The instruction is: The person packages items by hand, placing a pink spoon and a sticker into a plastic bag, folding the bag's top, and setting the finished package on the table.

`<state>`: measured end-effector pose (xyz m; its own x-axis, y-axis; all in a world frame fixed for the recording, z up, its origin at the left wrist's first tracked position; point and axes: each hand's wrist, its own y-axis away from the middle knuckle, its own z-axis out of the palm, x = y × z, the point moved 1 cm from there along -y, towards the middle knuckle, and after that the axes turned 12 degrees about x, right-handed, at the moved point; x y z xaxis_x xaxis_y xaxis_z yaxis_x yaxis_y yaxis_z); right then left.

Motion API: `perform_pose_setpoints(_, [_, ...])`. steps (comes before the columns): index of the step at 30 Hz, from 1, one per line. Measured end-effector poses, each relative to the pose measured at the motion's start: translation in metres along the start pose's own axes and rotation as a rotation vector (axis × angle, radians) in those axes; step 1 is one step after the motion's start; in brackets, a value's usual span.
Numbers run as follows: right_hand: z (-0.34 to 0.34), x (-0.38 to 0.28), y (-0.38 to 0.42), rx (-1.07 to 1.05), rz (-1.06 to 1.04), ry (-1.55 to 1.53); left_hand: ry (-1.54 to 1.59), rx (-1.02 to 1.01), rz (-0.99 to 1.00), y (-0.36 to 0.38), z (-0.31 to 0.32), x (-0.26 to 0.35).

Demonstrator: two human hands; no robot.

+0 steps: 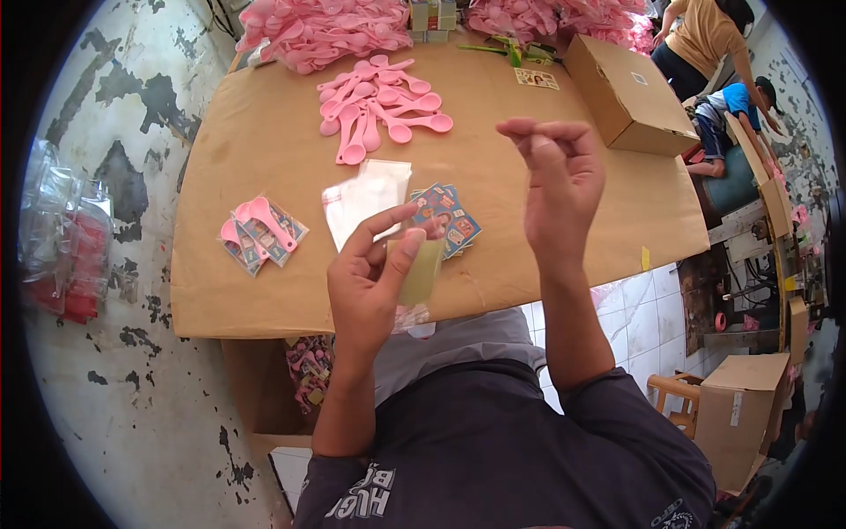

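Note:
My left hand (pixel 374 269) pinches a clear plastic bag (pixel 412 313) with a yellow-green card (pixel 416 275) inside, over the table's near edge. Raised to the right, my right hand (pixel 560 181) has its thumb and fingers pressed together; whatever may be between them is too small to make out. Behind the left hand lie a stack of white-looking plastic bags (pixel 366 198) and a pile of blue printed cards (pixel 454 225). Packed pink spoons (pixel 257 220) with cards rest at the left. Loose pink measuring spoons (pixel 374 106) are spread farther back.
Large heaps of pink spoons (pixel 322 35) line the back of the brown-covered table (pixel 238 123). A cardboard box (pixel 630 93) stands at the back right, near green-handled scissors (pixel 511 51). Other people (pixel 705 35) are at the far right. Another carton (pixel 740 410) stands lower right.

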<state>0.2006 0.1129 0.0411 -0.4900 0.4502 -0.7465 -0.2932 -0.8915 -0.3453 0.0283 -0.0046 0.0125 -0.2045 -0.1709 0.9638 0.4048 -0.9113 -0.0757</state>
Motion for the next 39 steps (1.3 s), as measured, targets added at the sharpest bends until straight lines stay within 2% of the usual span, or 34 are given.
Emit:
perform_pose_setpoints(2, [-0.014, 0.000, -0.003, 0.025, 0.014, -0.024, 0.031, 0.028, -0.039, -0.003, -0.002, 0.002])
perform_pose_setpoints(4, [-0.028, -0.001, 0.000, -0.237, 0.290, -0.026, 0.093, 0.077, 0.040, -0.008, -0.003, -0.002])
perform_pose_setpoints(7, [-0.009, -0.002, 0.028, -0.445, 0.268, 0.363, 0.159, 0.102, 0.071, -0.010, -0.004, -0.006])
perform_pose_setpoints(8, [-0.005, 0.001, 0.036, -0.439, 0.259, 0.366, 0.163, 0.092, 0.074, -0.011, -0.005, -0.006])
perform_pose_setpoints(10, [-0.001, 0.011, 0.048, -0.577, 0.273, 0.410, 0.132, 0.082, 0.103, -0.012, -0.008, -0.007])
perform_pose_setpoints(14, [0.001, 0.020, 0.049, -0.567, 0.321, 0.368, 0.093, 0.065, 0.091, -0.010, -0.013, -0.004])
perform_pose_setpoints(16, [0.000, 0.015, 0.046, -0.596, 0.433, 0.376, 0.119, 0.085, 0.038, -0.010, -0.020, -0.005])
perform_pose_setpoints(22, [0.003, 0.011, 0.046, -0.672, 0.421, 0.385, 0.017, 0.125, 0.053, -0.012, -0.027, -0.003])
perform_pose_setpoints(27, [0.000, 0.013, 0.046, -0.582, 0.452, 0.333, -0.061, 0.106, 0.109, -0.010, -0.029, 0.001])
perform_pose_setpoints(33, [-0.001, 0.010, 0.040, -0.629, 0.449, 0.303, -0.006, 0.090, 0.194, -0.012, -0.031, -0.007])
perform_pose_setpoints(35, [-0.001, 0.010, 0.041, -0.634, 0.414, 0.139, 0.057, 0.060, 0.188, -0.011, -0.034, -0.010])
perform_pose_setpoints(38, [-0.009, 0.011, 0.042, -0.679, 0.341, 0.164, 0.141, 0.031, 0.176, -0.008, -0.038, -0.016])
perform_pose_setpoints(39, [-0.010, 0.009, 0.042, -0.685, 0.390, 0.184, 0.151, 0.029, 0.166, -0.007, -0.038, -0.017])
